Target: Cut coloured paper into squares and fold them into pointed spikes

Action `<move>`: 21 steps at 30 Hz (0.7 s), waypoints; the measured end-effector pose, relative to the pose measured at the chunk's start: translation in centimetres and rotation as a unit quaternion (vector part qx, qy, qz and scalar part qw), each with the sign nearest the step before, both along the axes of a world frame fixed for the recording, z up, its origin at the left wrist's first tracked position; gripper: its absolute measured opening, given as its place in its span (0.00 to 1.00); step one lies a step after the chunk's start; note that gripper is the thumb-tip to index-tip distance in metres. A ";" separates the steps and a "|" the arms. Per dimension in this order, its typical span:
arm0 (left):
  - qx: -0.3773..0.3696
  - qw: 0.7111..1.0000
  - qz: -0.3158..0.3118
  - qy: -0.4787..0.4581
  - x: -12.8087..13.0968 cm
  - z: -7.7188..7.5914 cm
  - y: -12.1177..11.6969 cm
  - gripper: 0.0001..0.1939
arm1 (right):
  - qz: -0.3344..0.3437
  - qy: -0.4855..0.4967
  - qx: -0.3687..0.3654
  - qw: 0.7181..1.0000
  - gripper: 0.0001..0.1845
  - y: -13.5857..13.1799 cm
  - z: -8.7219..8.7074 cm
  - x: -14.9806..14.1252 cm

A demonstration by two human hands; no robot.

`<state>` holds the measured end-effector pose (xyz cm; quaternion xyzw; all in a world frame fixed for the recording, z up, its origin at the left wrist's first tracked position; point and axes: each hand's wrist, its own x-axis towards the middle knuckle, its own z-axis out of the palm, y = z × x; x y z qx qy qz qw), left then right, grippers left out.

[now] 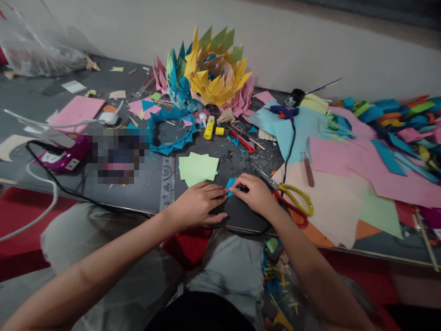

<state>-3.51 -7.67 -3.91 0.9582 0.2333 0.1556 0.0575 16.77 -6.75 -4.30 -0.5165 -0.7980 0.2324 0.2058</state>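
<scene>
A small folded piece of blue paper (231,186) lies near the table's front edge between my hands. My right hand (254,192) has its thumb and fingers closed on it. My left hand (201,205) lies flat with fingers stretched out, its fingertips at the paper's left edge and its thumb apart. Just beyond are several light green paper squares (199,168). Scissors with red and yellow handles (295,202) lie beside my right wrist. A clear plastic ruler (167,179) lies left of the green squares.
A ring of blue folded paper (172,146) and a yellow glue bottle (208,128) stand farther back. Behind them is a multicoloured folded-paper construction (213,78). A glue gun (283,111) trails a black cord at right, over coloured sheets (330,197). A purple power strip (65,154) sits left.
</scene>
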 end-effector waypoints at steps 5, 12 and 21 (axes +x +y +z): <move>-0.013 0.999 0.045 -0.009 0.5 0.2 -0.6 0.18 | -0.030 0.005 0.004 1.000 0.09 -0.3 -0.1 -0.5; -0.037 0.996 0.078 0.009 0.7 0.0 -1.7 0.26 | -0.037 0.019 -0.007 0.999 0.09 -0.5 -0.2 -0.8; -0.055 0.989 0.136 0.005 1.4 -0.2 -2.8 0.23 | -0.068 0.079 0.008 0.995 0.07 -1.2 -0.8 -0.5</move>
